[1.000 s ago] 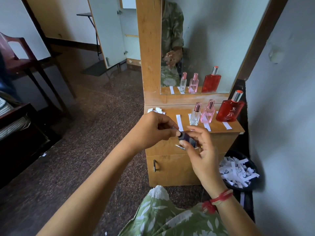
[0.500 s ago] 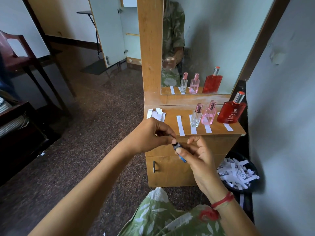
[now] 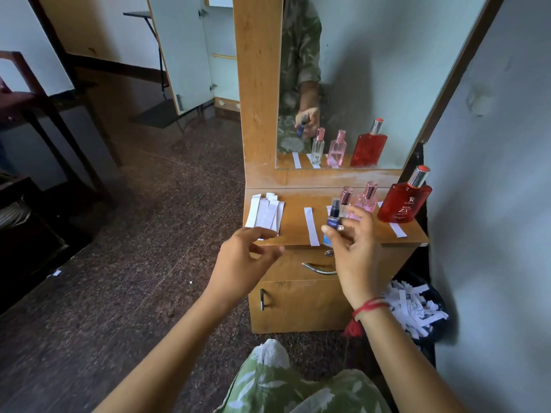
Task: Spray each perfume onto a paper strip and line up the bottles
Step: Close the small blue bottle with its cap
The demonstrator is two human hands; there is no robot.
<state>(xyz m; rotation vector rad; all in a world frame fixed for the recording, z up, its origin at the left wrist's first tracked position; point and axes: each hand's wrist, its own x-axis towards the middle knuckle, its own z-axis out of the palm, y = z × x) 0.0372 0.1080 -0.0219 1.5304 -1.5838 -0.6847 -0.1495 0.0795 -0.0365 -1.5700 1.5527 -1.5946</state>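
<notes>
The right hand [image 3: 354, 242] pinches a small dark-blue spray bottle [image 3: 333, 217] upright over the front edge of the wooden dressing table [image 3: 293, 228]. The left hand [image 3: 247, 257] hovers beside it, fingers loosely spread, with nothing visible in it. A lone white paper strip [image 3: 311, 226] lies just left of the bottle, its long axis running front to back, so the right hand is nearer and probably need only turn the nozzle leftward and down.
</notes>
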